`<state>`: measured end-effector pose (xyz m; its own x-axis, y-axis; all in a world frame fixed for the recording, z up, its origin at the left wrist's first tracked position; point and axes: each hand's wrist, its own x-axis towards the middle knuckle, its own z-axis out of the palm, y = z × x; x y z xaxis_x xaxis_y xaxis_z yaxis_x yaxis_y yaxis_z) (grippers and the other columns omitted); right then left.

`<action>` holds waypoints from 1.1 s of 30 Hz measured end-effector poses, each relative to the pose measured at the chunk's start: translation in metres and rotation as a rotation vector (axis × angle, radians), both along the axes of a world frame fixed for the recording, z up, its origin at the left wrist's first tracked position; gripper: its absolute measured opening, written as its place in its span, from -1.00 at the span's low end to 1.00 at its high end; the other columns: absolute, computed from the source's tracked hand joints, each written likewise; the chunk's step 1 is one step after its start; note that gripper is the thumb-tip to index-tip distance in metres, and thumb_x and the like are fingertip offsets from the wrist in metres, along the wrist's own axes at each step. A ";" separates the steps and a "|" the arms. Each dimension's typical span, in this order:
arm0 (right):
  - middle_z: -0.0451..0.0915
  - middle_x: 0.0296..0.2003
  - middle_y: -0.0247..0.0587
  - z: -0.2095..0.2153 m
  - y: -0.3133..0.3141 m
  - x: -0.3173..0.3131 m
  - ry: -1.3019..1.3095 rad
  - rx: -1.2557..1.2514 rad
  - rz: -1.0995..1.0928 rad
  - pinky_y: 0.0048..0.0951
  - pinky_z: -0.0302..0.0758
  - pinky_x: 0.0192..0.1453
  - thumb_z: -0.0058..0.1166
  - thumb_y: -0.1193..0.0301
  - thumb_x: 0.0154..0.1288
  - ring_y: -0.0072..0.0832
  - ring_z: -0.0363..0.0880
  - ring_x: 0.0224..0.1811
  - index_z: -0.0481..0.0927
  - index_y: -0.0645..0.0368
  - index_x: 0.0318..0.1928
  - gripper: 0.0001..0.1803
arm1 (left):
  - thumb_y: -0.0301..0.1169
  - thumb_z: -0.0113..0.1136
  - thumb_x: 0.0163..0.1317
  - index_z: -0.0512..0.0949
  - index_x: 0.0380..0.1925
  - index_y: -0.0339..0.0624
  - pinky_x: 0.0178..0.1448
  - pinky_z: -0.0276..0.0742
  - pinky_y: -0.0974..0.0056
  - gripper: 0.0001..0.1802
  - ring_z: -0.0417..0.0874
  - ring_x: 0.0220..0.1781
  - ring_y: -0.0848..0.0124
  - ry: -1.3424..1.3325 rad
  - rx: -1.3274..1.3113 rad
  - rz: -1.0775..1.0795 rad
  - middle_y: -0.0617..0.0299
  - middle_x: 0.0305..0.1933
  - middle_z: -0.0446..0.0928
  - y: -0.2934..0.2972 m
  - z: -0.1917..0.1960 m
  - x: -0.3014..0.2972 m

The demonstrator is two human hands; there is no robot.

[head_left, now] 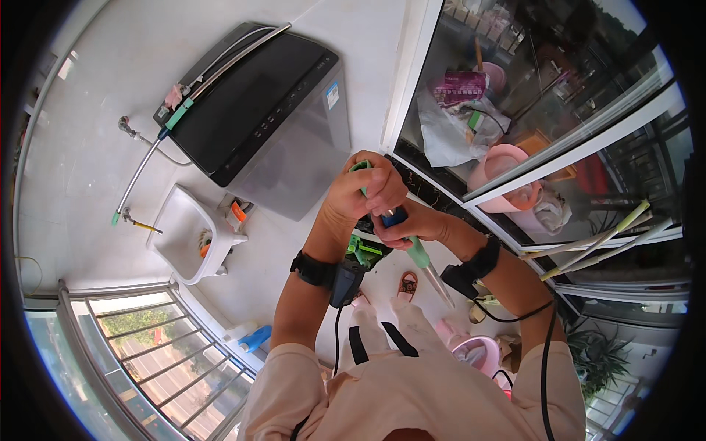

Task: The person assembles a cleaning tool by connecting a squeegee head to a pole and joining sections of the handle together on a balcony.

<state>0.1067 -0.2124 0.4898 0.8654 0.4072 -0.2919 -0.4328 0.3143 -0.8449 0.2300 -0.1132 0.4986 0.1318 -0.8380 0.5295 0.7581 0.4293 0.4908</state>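
Both of my hands are closed around a metal pole with green grips (418, 253), held upright at a slant in front of me. My left hand (368, 185) wraps the green top end. Just below it, my right hand (415, 222) grips the pole around its dark blue collar. Under the right hand the green sleeve and bare metal shaft run down toward the floor, to the right of my feet. Beneath my hands, partly hidden by them and by my left wrist device, is a black thing with bright green parts (362, 252).
A dark washing machine (257, 103) stands at the far left, with a similar green-and-metal pole (220, 72) lying across its top. Nearer is a white sink (184, 235). Glass sliding doors (551, 154) line the right, with several poles (610, 235) leaning there. A pink basin (482, 353) sits near my right leg.
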 end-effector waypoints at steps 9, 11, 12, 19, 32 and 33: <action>0.38 -0.71 -0.41 -0.020 0.013 0.010 -0.163 -0.503 -0.373 -0.59 0.24 -0.62 0.12 0.43 0.05 -0.63 0.35 -0.70 0.44 0.25 -0.47 -0.83 | -0.49 -0.11 0.12 0.15 -0.81 -0.14 -0.68 0.07 0.37 -0.66 0.14 -0.79 0.47 0.127 0.455 0.475 0.24 -0.83 0.17 0.011 0.012 -0.012; 0.39 -0.73 -0.32 -0.038 0.008 0.018 -0.126 -0.546 -0.417 -0.53 0.30 -0.60 0.13 0.41 0.00 -0.58 0.37 -0.70 0.46 0.28 -0.47 -0.81 | -0.46 -0.05 0.12 0.16 -0.79 -0.14 -0.68 0.06 0.36 -0.66 0.14 -0.79 0.46 0.240 0.582 0.667 0.25 -0.81 0.17 -0.002 -0.003 -0.009; 0.39 -0.74 -0.24 -0.049 0.004 0.025 -0.299 -0.756 -0.516 -0.49 0.32 -0.58 0.13 0.41 -0.02 -0.50 0.36 -0.71 0.46 0.28 -0.49 -0.81 | -0.43 0.00 0.09 0.17 -0.78 -0.14 -0.69 0.07 0.35 -0.67 0.15 -0.79 0.45 0.269 0.652 0.738 0.26 -0.80 0.18 -0.010 -0.011 -0.005; 0.51 -0.61 -0.03 -0.097 -0.010 0.042 -0.408 -1.425 -0.743 -0.18 0.44 -0.42 0.21 0.27 -0.11 -0.08 0.53 -0.48 0.52 0.19 -0.47 -0.74 | -0.43 0.00 0.05 0.22 -0.78 -0.15 -0.69 0.15 0.32 -0.71 0.20 -0.79 0.42 0.614 0.928 1.103 0.25 -0.80 0.20 -0.057 -0.068 0.009; 0.48 -0.47 -0.37 -0.034 -0.013 -0.009 -0.432 -0.684 -0.728 -0.55 0.42 -0.32 0.21 0.44 0.02 -0.62 0.45 -0.41 0.46 0.21 -0.35 -0.79 | -0.55 0.20 0.09 0.41 -0.14 -0.30 0.19 0.26 0.27 -0.69 0.42 0.03 0.42 -0.479 0.466 0.545 0.17 -0.11 0.44 0.008 0.012 -0.036; 0.48 -0.46 -0.38 -0.042 -0.012 -0.013 -0.457 -0.505 -0.732 -0.55 0.44 -0.30 0.20 0.47 0.03 -0.63 0.45 -0.40 0.46 0.20 -0.35 -0.80 | -0.61 0.18 0.08 0.40 -0.07 -0.31 0.28 0.17 0.26 -0.63 0.38 0.13 0.43 -0.593 0.499 0.527 0.18 -0.01 0.43 0.014 0.008 -0.040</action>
<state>0.0933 -0.2248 0.4480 0.9259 -0.3509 0.1400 0.1238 -0.0684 -0.9899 0.1903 -0.0991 0.5068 0.3829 -0.8954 0.2272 0.0924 0.2819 0.9550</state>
